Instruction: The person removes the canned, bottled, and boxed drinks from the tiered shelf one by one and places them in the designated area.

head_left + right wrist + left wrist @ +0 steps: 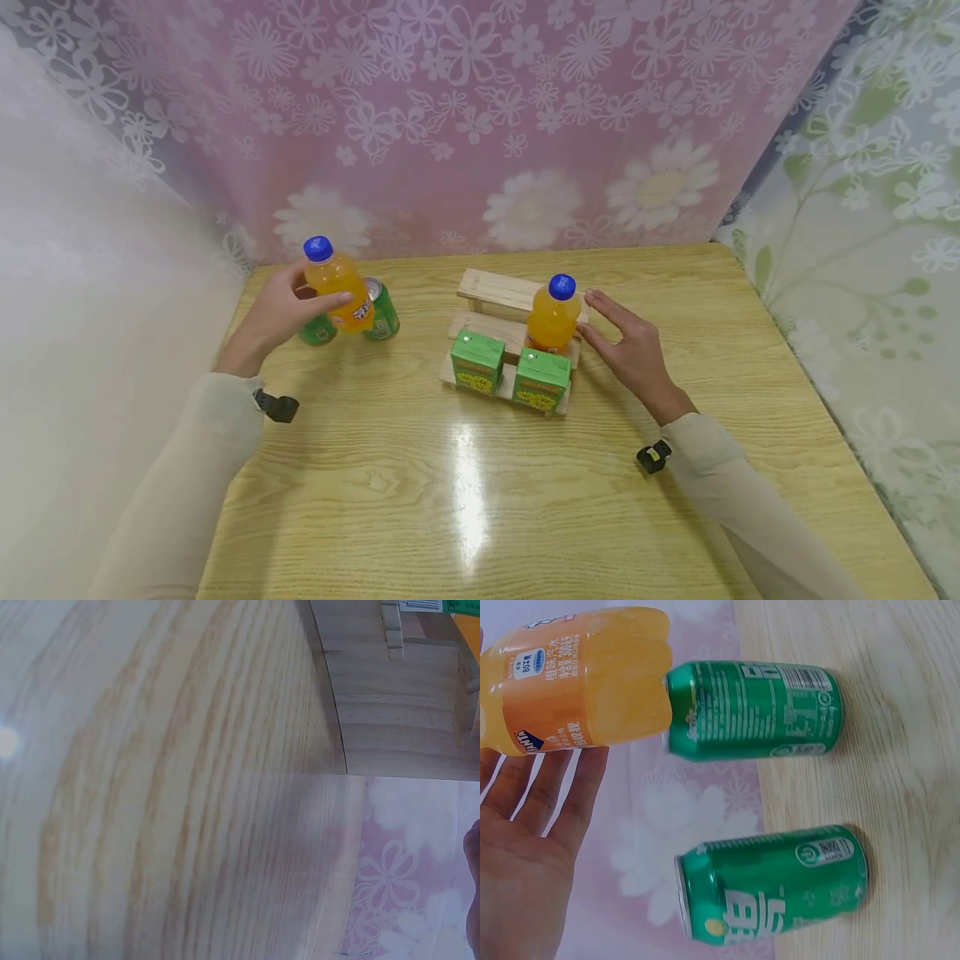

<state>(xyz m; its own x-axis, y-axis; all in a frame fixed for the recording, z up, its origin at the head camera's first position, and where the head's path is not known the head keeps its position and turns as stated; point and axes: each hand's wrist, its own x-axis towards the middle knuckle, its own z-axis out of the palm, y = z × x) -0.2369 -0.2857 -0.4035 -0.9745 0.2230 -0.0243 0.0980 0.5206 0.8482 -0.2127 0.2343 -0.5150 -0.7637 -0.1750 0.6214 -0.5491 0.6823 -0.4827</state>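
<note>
In the head view my left hand (281,312) grips an orange soda bottle (345,292) with a blue cap. The left wrist view shows the bottle (577,679) lifted level with the tops of two green soda cans (757,712), which stand on the table. My right hand (630,346) has its fingers extended at the right end of a stepped wooden rack (498,287), fingertips close beside a second orange soda bottle (553,321). That bottle stands upright on the rack's middle step. Two green drink cartons (477,362) occupy the front step.
The wood-grain table (360,467) has a glare streak in its middle. A pink flowered curtain (465,125) hangs behind its back edge, and pale flowered cloth (892,250) closes off the right side. Each wrist wears a small black camera (654,457).
</note>
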